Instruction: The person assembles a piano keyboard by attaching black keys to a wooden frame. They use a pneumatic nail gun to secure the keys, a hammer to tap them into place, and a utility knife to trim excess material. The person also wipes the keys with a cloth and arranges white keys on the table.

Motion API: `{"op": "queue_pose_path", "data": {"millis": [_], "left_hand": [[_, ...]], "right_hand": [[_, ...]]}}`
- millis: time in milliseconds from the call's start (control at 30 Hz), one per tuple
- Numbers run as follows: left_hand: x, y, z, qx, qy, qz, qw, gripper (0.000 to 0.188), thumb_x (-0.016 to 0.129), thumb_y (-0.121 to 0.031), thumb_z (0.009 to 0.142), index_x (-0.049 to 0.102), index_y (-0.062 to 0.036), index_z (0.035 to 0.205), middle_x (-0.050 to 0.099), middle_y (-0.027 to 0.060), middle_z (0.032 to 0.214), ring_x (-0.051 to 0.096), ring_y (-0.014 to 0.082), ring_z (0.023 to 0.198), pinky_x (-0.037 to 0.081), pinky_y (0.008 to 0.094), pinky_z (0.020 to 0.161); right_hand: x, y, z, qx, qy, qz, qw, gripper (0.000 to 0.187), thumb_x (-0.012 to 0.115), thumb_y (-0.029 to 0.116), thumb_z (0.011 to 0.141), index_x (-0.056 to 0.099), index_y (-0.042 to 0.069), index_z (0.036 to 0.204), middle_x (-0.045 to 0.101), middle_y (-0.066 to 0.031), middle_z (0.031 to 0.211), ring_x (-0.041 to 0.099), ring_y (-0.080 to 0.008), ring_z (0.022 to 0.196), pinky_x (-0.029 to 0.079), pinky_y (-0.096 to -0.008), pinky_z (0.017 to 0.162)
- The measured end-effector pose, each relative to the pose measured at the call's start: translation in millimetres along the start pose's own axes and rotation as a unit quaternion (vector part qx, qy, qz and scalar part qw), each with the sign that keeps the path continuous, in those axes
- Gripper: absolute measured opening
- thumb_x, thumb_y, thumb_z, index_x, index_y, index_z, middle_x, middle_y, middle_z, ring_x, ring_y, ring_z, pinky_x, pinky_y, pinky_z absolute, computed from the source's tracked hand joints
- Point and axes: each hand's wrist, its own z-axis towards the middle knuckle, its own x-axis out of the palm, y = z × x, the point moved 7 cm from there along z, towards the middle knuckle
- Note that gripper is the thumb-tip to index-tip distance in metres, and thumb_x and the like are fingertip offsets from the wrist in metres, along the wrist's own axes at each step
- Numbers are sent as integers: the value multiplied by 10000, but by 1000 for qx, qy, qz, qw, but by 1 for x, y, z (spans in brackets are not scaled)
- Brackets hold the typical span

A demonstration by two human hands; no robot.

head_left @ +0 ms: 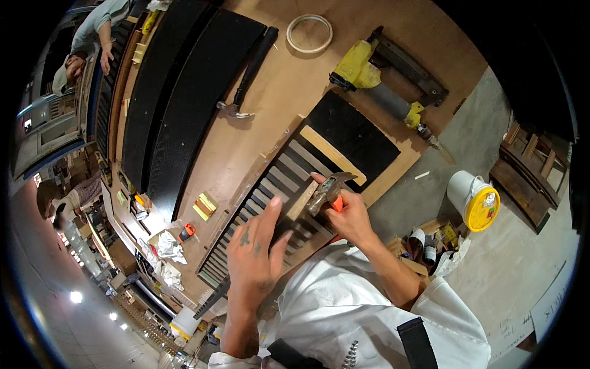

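My right hand (350, 220) is closed round a claw hammer (327, 187) with a steel head and an orange patch on its handle. The hammer head is over a slatted frame (270, 190) of dark and grey strips. Beside the head, a short light wood strip (302, 202) slants over the slats; whether it is fixed cannot be told. My left hand (253, 255) hovers by the slats with thumb and fingers apart, holding nothing visible. A black board (356, 135) and a pale wood batten (332, 154) are at the frame's far right end.
A yellow nail gun (362, 66) lies at the back right. A second hammer (249, 77) rests beside long black panels (200, 80), near a pale ring (310, 18). A white bucket (461, 187) with a yellow lid stands right. Another person's hand (106, 58) is far left.
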Motion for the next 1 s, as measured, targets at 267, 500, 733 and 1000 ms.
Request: {"op": "queue_pose_path", "data": {"millis": [267, 500, 733, 1000], "left_hand": [[5, 6, 1, 28, -25, -4, 999, 606, 714, -48, 814, 527, -41, 1391, 693, 170, 1125, 691, 327, 953, 524, 395, 804], [6, 3, -7, 36, -42, 1, 998, 617, 717, -46, 812, 522, -52, 1398, 695, 166, 1156, 697, 312, 952, 532, 407, 797], [4, -1, -5, -33, -23, 2, 999, 602, 742, -40, 779, 584, -36, 1360, 707, 148, 1178, 707, 290, 977, 528, 384, 849], [5, -1, -7, -3, -47, -10, 999, 596, 751, -52, 788, 572, -18, 1355, 689, 175, 1226, 702, 332, 990, 538, 413, 872]], "right_hand": [[0, -9, 2, 30, -31, 7, 999, 518, 611, -63, 809, 659, 58, 1311, 727, -66, 1218, 641, -101, 937, 500, -267, 876], [-3, 6, -1, -13, 22, 41, 999, 449, 708, -3, 848, 675, 39, 1294, 752, -48, 1095, 661, -97, 860, 518, -261, 793], [1, 79, -14, -150, 66, 66, 984, 403, 797, 97, 863, 706, 27, 1250, 751, -100, 877, 661, -100, 717, 523, -265, 665], [0, 66, -30, -118, 28, 116, 986, 386, 811, 68, 841, 720, 13, 1212, 757, -105, 1034, 698, -133, 870, 544, -268, 772]]}}
